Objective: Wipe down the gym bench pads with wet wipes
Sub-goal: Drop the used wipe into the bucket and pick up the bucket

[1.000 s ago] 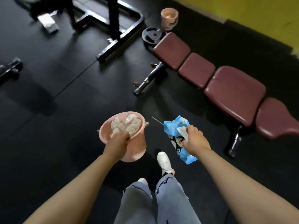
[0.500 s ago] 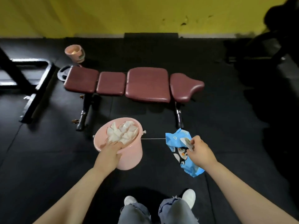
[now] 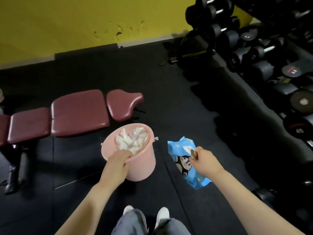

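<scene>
Bare black floor (image 3: 169,92) beyond the maroon bench (image 3: 79,114); beside it, left hand (image 3: 116,165) grips a pink bucket (image 3: 144,165), right hand (image 3: 205,160) pinches a blue wipes pack (image 3: 184,165).

A scuffed yellow wall (image 3: 67,22) meets black rubber flooring (image 3: 169,102), with racked dumbbells (image 3: 262,53) along the right.

A gym: a maroon padded bench (image 3: 79,112), racked dumbbells (image 3: 264,48), black rubber floor (image 3: 177,99), yellow wall (image 3: 67,22).

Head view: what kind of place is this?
Most likely a gym's weights area: a padded maroon bench, a rack of dumbbells along the right side, and black rubber floor.
</scene>
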A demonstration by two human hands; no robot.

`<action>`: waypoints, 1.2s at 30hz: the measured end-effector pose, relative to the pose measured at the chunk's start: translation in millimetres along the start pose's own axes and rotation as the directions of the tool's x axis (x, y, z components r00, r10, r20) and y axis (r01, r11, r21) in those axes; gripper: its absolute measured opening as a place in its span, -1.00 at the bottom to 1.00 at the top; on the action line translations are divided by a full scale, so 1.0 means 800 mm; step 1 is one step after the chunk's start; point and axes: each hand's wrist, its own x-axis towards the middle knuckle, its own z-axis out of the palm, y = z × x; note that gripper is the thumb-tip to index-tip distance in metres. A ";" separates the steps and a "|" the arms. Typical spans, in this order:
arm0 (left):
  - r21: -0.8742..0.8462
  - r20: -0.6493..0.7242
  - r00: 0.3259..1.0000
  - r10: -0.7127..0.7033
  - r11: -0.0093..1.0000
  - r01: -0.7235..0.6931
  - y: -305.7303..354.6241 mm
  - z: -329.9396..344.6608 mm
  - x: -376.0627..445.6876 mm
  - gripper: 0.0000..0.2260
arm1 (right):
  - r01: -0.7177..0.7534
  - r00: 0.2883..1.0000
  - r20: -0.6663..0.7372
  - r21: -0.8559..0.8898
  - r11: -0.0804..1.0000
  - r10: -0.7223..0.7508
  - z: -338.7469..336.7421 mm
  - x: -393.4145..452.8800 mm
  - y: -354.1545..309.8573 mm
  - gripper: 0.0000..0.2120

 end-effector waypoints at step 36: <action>0.102 0.080 0.975 0.207 0.971 -0.215 0.176 -0.022 0.894 -0.79 | -0.025 0.978 -0.206 0.052 0.998 0.035 -0.414 0.762 -0.031 -0.72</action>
